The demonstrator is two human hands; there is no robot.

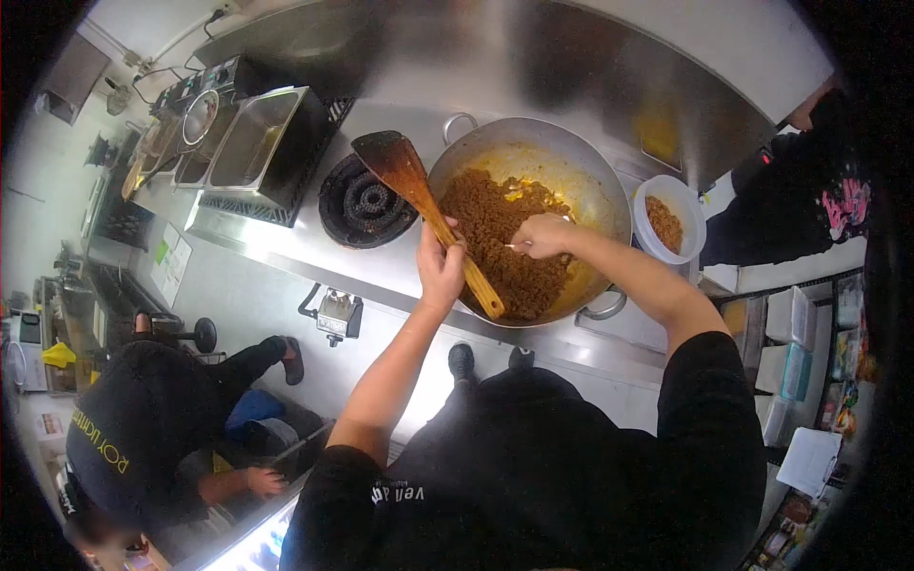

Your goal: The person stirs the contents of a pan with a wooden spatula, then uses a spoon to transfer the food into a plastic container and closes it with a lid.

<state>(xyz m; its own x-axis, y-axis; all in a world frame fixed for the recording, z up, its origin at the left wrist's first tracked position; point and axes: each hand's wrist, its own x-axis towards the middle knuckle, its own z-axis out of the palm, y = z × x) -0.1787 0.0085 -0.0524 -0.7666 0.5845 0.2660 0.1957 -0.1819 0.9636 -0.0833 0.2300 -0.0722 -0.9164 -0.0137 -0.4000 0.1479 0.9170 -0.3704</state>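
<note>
My left hand (442,268) is closed around the handle of a long wooden spatula (417,188), held slanting over the pot's left rim with its dark, charred blade up and to the left. A wide metal pot (600,176) holds brown, crumbly cooked mince (490,224), with yellow-orange oil along its wall. Over the mince, my right hand (543,236) is closed, fingers pinched together. A thin white piece shows at its fingertips; I cannot tell what kind of thing it is.
Right of the pot stands a white tub (678,205) with more mince. To the left are a black burner (367,200) and a metal fryer basin (252,143). One person (143,428) bends at the lower left; another person in black (790,200) stands at the right.
</note>
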